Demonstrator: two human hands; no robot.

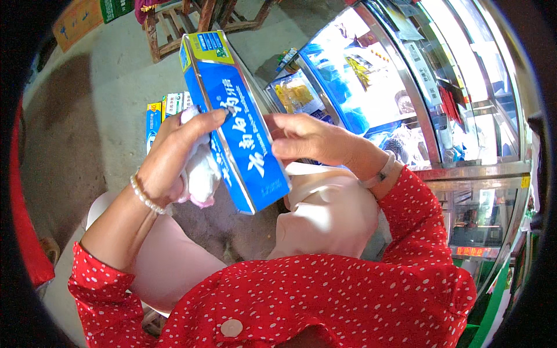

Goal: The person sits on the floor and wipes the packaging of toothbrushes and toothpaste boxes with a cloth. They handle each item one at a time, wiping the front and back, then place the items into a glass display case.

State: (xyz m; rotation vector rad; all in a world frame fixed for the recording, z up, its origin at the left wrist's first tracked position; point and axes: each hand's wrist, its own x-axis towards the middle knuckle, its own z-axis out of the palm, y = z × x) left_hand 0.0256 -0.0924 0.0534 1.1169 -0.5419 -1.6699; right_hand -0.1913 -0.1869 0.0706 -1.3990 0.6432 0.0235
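A long blue toothpaste box (pixel 243 126) with a yellow-green end is held tilted above my lap, its printed faces towards me. My left hand (pixel 185 139) grips its left edge with the thumb on top, and also holds a bunched white cloth with pink edges (pixel 202 174) against the box's side. At the right edge, my right hand (pixel 309 137) holds the box between thumb and fingers. Beyond my left hand, smaller toothpaste boxes (pixel 154 124) show in part; my hand hides their lower portion.
A lit glass display case (pixel 409 172) with metal edging and packaged goods stands close on my right. Wooden stool legs (pixel 152 37) rise from the concrete floor ahead. Cardboard (pixel 78 24) lies at the upper left, and a red object (pixel 32 243) borders the far left.
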